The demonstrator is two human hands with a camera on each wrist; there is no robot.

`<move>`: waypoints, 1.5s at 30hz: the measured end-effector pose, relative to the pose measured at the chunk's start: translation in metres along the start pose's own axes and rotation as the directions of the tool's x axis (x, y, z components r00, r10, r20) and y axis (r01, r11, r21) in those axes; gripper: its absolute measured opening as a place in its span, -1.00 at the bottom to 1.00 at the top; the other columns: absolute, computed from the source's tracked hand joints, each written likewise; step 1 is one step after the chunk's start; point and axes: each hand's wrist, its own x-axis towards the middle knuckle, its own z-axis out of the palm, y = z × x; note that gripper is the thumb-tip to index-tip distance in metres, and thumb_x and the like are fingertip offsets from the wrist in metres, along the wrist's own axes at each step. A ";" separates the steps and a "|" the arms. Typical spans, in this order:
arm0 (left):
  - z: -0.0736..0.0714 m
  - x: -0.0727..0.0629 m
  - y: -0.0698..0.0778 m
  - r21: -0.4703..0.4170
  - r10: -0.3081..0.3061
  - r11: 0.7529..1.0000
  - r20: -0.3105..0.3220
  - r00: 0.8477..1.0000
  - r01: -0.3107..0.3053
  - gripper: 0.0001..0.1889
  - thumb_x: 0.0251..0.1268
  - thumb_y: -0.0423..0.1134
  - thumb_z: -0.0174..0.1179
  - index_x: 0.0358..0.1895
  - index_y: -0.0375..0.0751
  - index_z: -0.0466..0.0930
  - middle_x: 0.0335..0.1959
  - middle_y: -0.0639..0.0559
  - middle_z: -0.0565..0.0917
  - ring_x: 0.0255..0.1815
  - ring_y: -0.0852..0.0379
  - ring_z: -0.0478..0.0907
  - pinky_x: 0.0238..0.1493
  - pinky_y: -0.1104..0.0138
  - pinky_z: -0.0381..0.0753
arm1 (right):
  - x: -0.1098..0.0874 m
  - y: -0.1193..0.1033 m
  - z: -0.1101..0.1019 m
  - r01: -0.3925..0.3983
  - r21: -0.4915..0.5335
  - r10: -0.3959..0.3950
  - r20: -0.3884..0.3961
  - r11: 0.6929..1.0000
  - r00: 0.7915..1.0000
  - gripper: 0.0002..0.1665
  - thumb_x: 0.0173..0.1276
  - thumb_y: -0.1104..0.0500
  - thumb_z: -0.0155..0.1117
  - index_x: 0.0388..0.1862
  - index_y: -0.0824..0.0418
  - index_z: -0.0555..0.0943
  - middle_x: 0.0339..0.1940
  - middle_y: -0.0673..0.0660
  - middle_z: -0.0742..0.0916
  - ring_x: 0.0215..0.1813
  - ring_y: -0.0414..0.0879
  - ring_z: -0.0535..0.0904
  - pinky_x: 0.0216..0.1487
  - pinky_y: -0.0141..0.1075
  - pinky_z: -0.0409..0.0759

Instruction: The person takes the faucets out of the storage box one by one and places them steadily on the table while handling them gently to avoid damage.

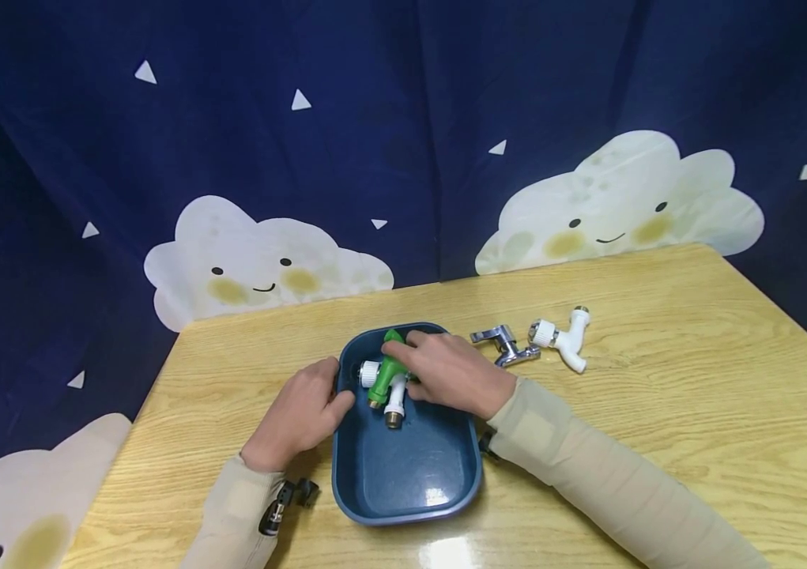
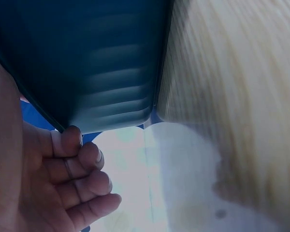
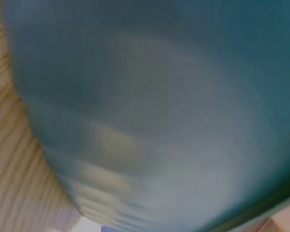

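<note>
A dark blue basin (image 1: 403, 518) stands on the table. My left hand (image 1: 303, 411) holds its left rim, thumb over the inner side and fingers outside; in the left wrist view the fingers (image 2: 82, 179) curl beside the rim. Over the far part of the basin, my right hand (image 1: 449, 371) grips a green plastic tap (image 1: 387, 375). Under it lies a white tap (image 1: 395, 399) with a brass threaded end and a ribbed white knob. Part of both taps is hidden by the right hand. The right wrist view shows mostly the blurred basin wall (image 3: 150, 111).
Right of the basin, a chrome tap (image 1: 506, 345) and another white tap (image 1: 568, 341) lie on the wooden table (image 1: 659, 395). A dark blue curtain (image 1: 403, 158) with clouds hangs behind the table's far edge.
</note>
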 end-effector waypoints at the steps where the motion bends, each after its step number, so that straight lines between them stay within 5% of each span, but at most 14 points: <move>1: 0.000 0.000 0.000 -0.001 0.000 1.000 0.001 1.000 0.000 -0.85 0.27 -0.22 0.12 -0.43 -0.06 0.37 -0.55 0.08 0.36 -0.56 0.17 0.28 -0.42 0.34 0.28 | 0.000 0.000 0.000 0.001 -0.002 -0.001 -0.005 1.000 1.000 -0.38 0.28 0.03 0.53 0.29 0.03 0.56 -0.15 0.09 0.73 -0.29 -0.11 0.66 -0.30 -0.19 0.69; 45: 0.001 -0.001 0.000 0.004 -0.011 1.000 -0.002 1.000 0.011 -0.87 0.27 -0.20 0.13 -0.40 -0.06 0.39 -0.54 0.10 0.38 -0.53 0.19 0.30 -0.41 0.35 0.30 | -0.026 -0.001 -0.013 0.068 -0.046 -0.073 -0.120 0.997 0.990 -0.38 0.36 0.02 0.44 0.37 0.03 0.52 -0.15 0.06 0.72 -0.41 -0.21 0.53 -0.40 -0.32 0.58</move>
